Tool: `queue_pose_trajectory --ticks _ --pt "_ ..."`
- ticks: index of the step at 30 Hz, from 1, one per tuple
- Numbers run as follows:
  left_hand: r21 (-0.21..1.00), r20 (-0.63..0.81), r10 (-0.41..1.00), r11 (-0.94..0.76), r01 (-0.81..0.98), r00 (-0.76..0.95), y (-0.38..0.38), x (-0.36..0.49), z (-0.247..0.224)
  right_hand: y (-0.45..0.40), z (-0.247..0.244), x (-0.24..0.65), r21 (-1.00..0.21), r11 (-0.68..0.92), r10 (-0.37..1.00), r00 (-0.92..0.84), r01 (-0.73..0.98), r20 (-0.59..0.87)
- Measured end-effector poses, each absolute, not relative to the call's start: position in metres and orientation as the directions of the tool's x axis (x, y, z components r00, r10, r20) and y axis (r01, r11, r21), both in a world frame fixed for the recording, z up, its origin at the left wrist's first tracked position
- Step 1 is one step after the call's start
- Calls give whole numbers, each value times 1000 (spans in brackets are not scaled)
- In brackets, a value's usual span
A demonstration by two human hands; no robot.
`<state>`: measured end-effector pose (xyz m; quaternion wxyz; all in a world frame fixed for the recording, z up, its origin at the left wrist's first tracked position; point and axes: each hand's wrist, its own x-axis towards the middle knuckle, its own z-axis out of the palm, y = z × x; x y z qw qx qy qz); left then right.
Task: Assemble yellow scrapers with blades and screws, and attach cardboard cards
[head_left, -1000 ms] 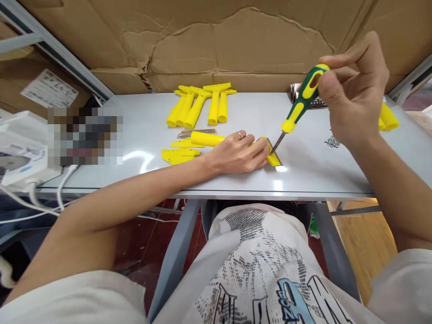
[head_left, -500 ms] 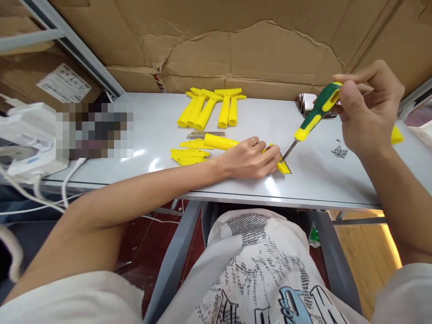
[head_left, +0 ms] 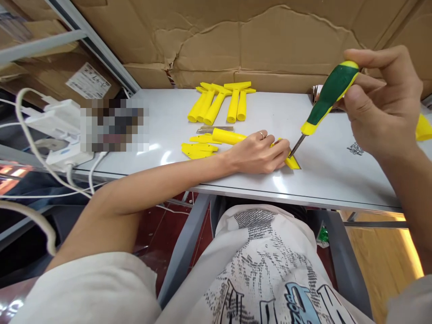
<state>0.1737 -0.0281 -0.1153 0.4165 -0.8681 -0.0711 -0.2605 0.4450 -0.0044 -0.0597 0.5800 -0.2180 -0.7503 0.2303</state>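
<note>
My left hand (head_left: 261,154) is closed around a yellow T-shaped scraper (head_left: 227,136), pressing it on the table. The scraper's round handle points left, and a dark blade edge shows at the lower right of its head. In my right hand (head_left: 388,105) is a green and yellow screwdriver (head_left: 332,96), pinched near the top of its handle. Its shaft slants down to the scraper's head beside my left fingertips; the tip's exact contact is too small to make out. Small screws (head_left: 356,149) lie in a pile to the right.
Several yellow scraper handles (head_left: 216,105) lie at the back. Flat yellow plates (head_left: 199,150) and thin metal blades (head_left: 219,129) are left of my hand. A white power strip (head_left: 65,126) with cables stands at the left. Cardboard (head_left: 216,45) walls the back. Another yellow piece (head_left: 424,128) is far right.
The screwdriver handle has turned in my right fingers, now showing its green side. The view has shifted, so things appear further right. My left hand keeps its hold on the scraper.
</note>
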Motion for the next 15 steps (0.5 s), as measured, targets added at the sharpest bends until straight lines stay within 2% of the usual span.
queue_pose_trajectory --ticks 4,11,15 --pt "-702 519 -80 -607 372 851 -27 174 -116 -9 -55 440 -536 844 525 -257 31 811" --pt "-723 547 -131 -572 388 827 -27 175 -117 -15 -56 437 -432 889 445 -66 153 893" --pt "-712 565 -152 -587 386 811 -27 176 -116 -16 -57 435 -486 869 495 -147 96 856"
